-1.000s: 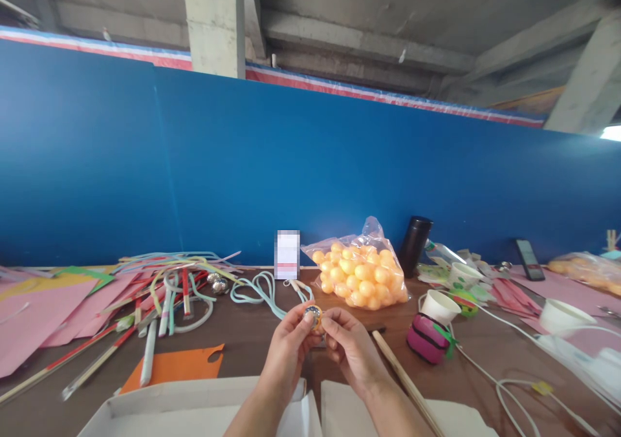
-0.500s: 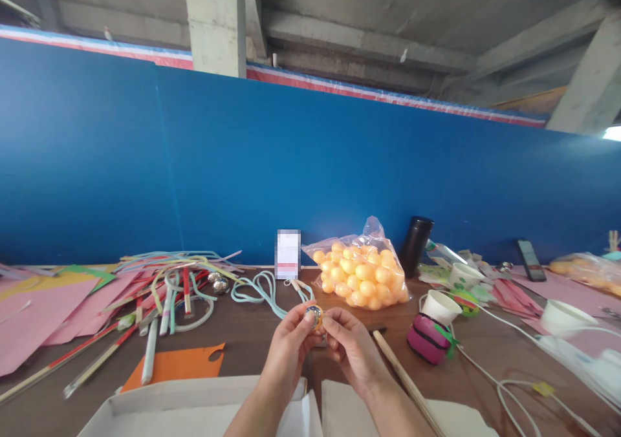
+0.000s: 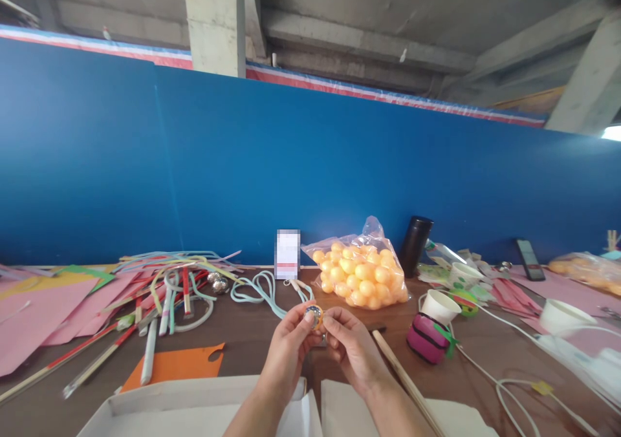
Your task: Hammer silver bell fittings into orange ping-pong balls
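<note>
Left hand (image 3: 288,350) and right hand (image 3: 353,350), each grip closed at the fingertips on a small orange ball (image 3: 314,316) bearing a shiny disc, hold it above the table (image 3: 242,346), seemingly to steady it from both sides, near the bag of orange balls (image 3: 361,275).

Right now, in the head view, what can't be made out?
Small round piece, head view: tiny, mostly covered by fingertips of the left hand and right hand; its kind cannot be told.
White card by the blue wall: blurred, print unreadable.
White box: cut off by the bottom edge, forearms cross it.
Clear bag, far right: cut by the right edge, contents unclear.
</note>
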